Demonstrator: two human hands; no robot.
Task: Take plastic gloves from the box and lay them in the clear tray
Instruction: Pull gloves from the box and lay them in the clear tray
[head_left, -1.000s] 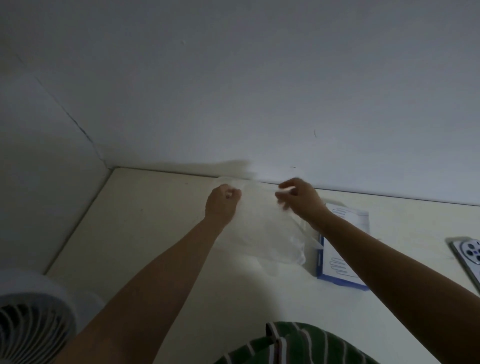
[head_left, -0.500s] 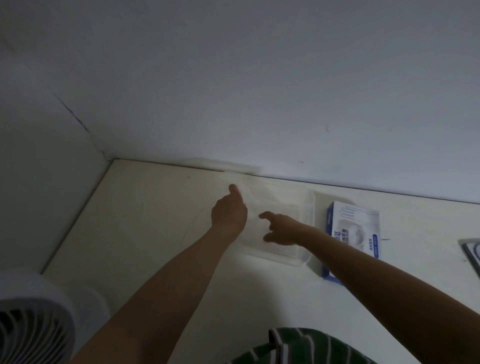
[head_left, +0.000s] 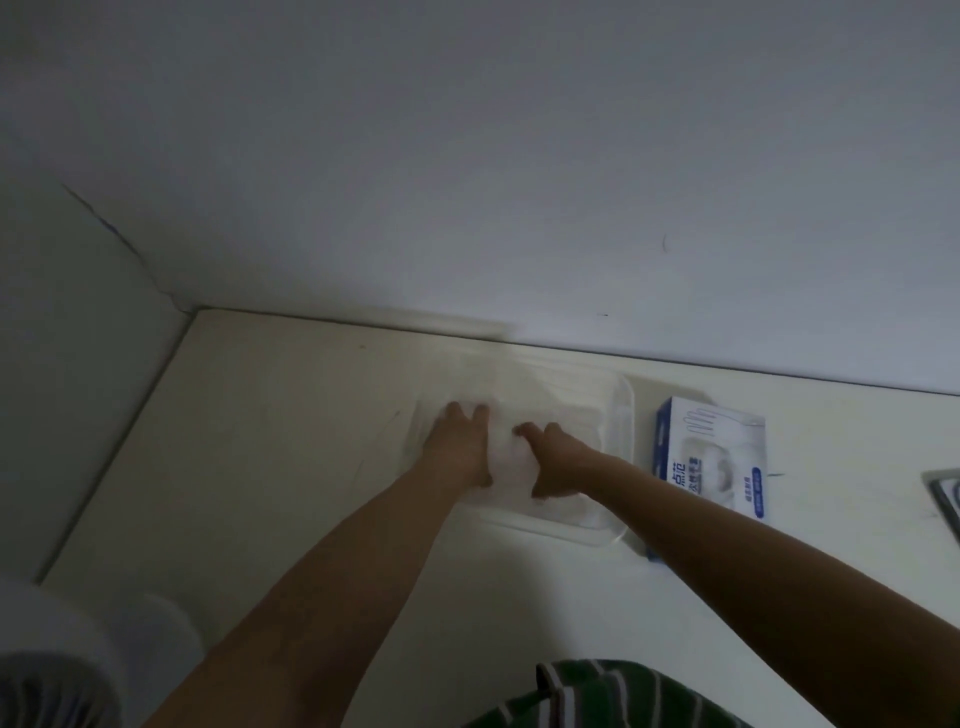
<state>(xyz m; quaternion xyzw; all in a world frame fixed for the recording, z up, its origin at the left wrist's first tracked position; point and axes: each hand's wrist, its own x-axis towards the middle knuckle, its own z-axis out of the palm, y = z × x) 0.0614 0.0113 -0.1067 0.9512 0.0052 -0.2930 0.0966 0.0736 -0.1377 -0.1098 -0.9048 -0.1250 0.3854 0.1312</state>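
Lowered left hand (head_left: 460, 448), right hand (head_left: 560, 460) — pressing gloves (head_left: 511, 460)

This looks like a plain room in a home, dimly lit. A cream-white bench (head_left: 260, 467) is pushed into a corner of bare white painted walls (head_left: 467, 156), where a hairline crack (head_left: 114, 234) runs down. A blurred white round fan (head_left: 47, 675) sits nearby, and a white-and-blue retail glove box (head_left: 711, 457) lies on the bench.

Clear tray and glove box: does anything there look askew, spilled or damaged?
Nothing stands out. The clear tray sits flat on the table, and the left hand and right hand press a plastic glove down inside it. The glove box lies beside the tray, undamaged.
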